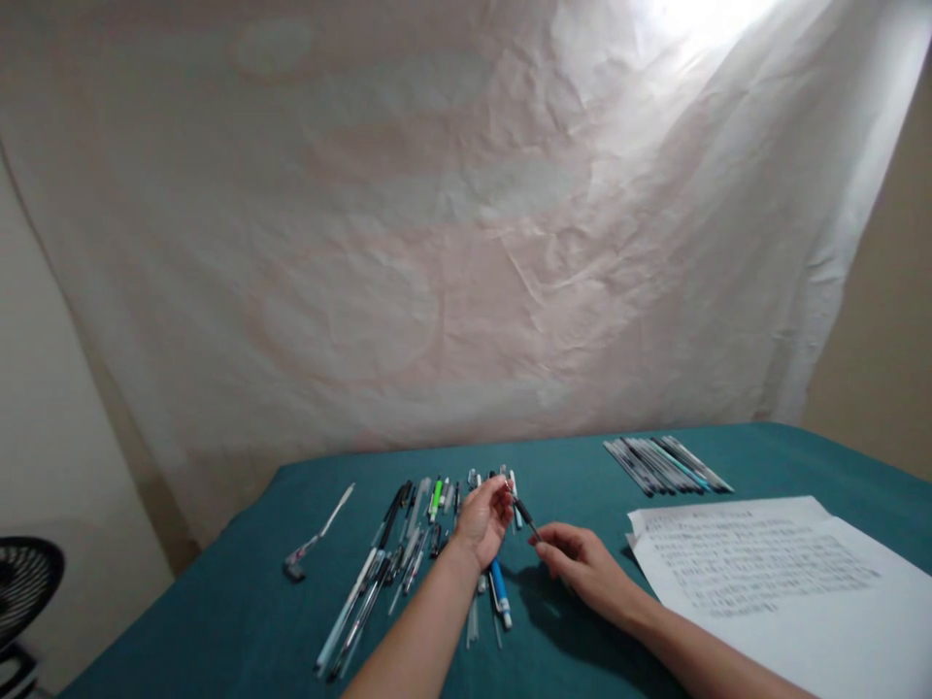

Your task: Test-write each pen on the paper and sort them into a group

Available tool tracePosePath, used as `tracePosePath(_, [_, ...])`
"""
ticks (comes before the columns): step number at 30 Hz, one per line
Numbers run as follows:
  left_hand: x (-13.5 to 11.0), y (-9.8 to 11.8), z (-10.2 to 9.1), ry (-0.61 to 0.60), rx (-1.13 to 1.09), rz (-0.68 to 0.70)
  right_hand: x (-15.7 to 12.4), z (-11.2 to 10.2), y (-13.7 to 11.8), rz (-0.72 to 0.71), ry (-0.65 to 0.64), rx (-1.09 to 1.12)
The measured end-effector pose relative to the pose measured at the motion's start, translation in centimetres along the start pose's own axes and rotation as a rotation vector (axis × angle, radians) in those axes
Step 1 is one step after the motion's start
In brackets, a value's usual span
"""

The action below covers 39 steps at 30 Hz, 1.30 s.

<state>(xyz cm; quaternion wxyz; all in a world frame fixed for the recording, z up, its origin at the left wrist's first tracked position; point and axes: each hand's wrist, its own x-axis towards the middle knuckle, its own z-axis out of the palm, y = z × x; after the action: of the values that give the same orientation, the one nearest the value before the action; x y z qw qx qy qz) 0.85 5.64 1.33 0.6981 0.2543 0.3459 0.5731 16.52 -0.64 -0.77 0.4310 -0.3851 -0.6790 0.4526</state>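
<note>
A thin pen with a dark middle section is stretched at a slant between my two hands, above the table. My left hand is closed with its fingertips at the pen's upper end, palm turned partly up. Thumb and fingers of my right hand pinch the lower end. Beneath and beside my left hand lie loose pens and pen parts, among them a blue pen and a bright green pen. Fine details of the held pen are blurred.
Several pens lie in a neat row at the back right of the green-covered table. Sheets of paper with writing lie at right. A toothbrush-like item rests at left; a black fan stands beyond the table's left edge.
</note>
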Motion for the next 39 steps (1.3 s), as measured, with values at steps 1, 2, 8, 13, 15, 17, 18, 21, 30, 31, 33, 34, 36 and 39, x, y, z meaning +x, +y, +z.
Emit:
tracePosePath(1, [0.0,0.0,0.0,-0.003,0.003,0.001,0.0,0.0,0.0,0.005,0.003,0.000])
tracePosePath(2, [-0.1,-0.1,0.0,-0.008,0.007,0.002,0.0,0.0,-0.1,0.008,0.006,0.000])
tracePosePath(8, [-0.4,-0.5,0.3,-0.053,0.060,0.018,0.0,0.0,-0.2,0.005,0.016,0.019])
tracePosePath(13, [-0.5,-1.3,0.4,-0.074,0.081,0.060,0.1,0.0,0.1,-0.027,0.022,0.030])
tracePosePath(15, [-0.6,-1.6,0.4,-0.083,0.083,0.074,0.1,0.0,0.3,-0.040,0.034,0.018])
tracePosePath(17, [-0.6,-1.7,0.4,-0.091,0.091,0.086,0.1,0.1,0.5,-0.046,0.057,0.012])
tracePosePath(18, [-0.7,-1.8,0.4,-0.093,0.099,0.099,0.1,0.1,0.6,-0.044,0.073,0.017])
tracePosePath(21, [-0.7,-1.9,0.5,-0.090,0.133,0.159,0.1,0.2,0.6,-0.020,0.118,0.047])
tracePosePath(30, [-0.8,-1.8,0.6,-0.057,0.247,0.282,0.4,-0.3,0.4,-0.041,0.096,-0.016])
tracePosePath(31, [-0.8,-1.9,0.5,-0.056,0.252,0.284,0.4,-0.3,0.6,-0.029,0.102,-0.004])
tracePosePath(33, [-0.7,-2.0,0.5,-0.062,0.262,0.285,0.6,-0.3,1.1,-0.010,0.148,0.017])
tracePosePath(34, [-0.7,-2.1,0.5,-0.068,0.266,0.285,0.6,-0.2,1.4,-0.007,0.186,0.020])
tracePosePath(36, [-0.7,-2.2,0.6,-0.082,0.277,0.288,0.7,-0.2,1.8,-0.014,0.259,0.015])
tracePosePath(39, [-0.9,-2.3,0.7,-0.099,0.288,0.300,0.7,-0.1,1.9,-0.034,0.303,0.011])
